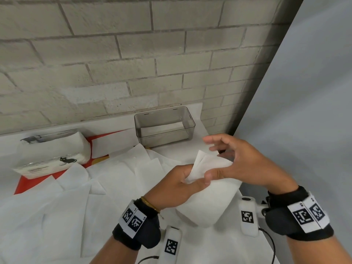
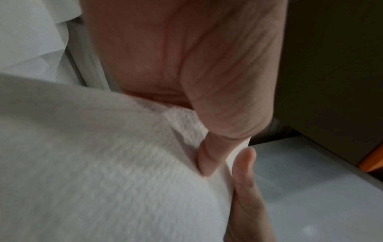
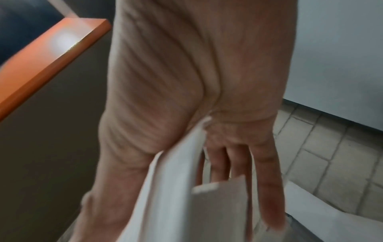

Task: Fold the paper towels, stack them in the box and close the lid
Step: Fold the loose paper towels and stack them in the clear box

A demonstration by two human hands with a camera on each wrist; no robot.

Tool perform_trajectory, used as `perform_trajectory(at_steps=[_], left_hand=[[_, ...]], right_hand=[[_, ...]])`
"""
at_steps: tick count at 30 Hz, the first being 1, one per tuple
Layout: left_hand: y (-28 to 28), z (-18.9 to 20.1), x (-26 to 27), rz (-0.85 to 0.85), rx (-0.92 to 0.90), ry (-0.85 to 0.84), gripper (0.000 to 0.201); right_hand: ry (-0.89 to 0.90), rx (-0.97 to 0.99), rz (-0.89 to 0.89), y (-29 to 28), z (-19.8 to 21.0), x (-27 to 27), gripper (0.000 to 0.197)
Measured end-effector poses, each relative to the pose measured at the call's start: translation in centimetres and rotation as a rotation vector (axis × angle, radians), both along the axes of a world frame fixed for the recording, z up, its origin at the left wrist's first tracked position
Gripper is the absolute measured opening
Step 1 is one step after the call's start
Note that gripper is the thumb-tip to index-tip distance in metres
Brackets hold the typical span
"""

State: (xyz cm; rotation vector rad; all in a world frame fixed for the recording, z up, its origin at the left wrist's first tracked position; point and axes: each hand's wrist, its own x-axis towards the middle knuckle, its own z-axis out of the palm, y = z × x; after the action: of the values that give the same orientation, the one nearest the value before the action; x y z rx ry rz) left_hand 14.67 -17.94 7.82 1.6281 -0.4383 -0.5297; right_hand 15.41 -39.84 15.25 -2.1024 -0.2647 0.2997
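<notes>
I hold a white paper towel (image 1: 205,197) in the air over the table's right side; it is bent over on itself and hangs down in a loop. My left hand (image 1: 192,177) pinches its upper edges from the left. My right hand (image 1: 219,162) meets it from the right, thumb on the towel, the other fingers loosely spread behind it. The left wrist view shows the towel (image 2: 103,163) nipped under my thumb, and in the right wrist view the towel (image 3: 176,196) runs between thumb and fingers. A clear grey box (image 1: 190,119) stands open by the wall, with one folded towel (image 1: 162,127) inside.
Several unfolded towels (image 1: 114,178) lie overlapping across the table. A tissue pack (image 1: 53,149) and a flat white piece (image 1: 112,143) sit on a red mat (image 1: 24,183) at the left. A brick wall (image 1: 133,63) backs the table; a grey panel (image 1: 304,111) closes the right.
</notes>
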Motion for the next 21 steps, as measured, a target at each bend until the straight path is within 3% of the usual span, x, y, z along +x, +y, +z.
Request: perform_trajectory(at_steps=[4,6,9,13,15,19,21], left_hand=[[0.0,0.5,0.6,-0.126,0.088,0.041,0.014],[0.5,0.6,1.0,-0.189,0.180,0.030,0.026],[2.1,0.0,1.6,-0.114,0.222,0.056,0.039],[3.2,-2.5,1.5,0.280,-0.074,0.229,0.036],[2.5,-3.5,1.1,0.384,-0.146,0.243,0.034],[-0.2,-6.0,0.3,0.483,-0.062,0.199,0.022],[-1.3,-7.2,0.1,0.497,-0.017,0.184,0.020]], right_hand=[[0.152,0.075,0.089,-1.1,-0.6,0.1,0.023],[0.126,0.115,0.001,-1.7,-1.4,0.3,0.016],[0.104,0.252,-0.204,-3.2,-2.9,0.2,0.019],[0.122,0.449,-0.391,-4.6,-6.1,-1.4,0.019],[0.133,0.501,-0.412,-4.7,-8.5,-2.6,0.022],[0.129,0.507,-0.524,-4.4,-12.7,-5.3,0.032],[0.119,0.505,-0.570,-4.6,-14.5,-6.5,0.047]])
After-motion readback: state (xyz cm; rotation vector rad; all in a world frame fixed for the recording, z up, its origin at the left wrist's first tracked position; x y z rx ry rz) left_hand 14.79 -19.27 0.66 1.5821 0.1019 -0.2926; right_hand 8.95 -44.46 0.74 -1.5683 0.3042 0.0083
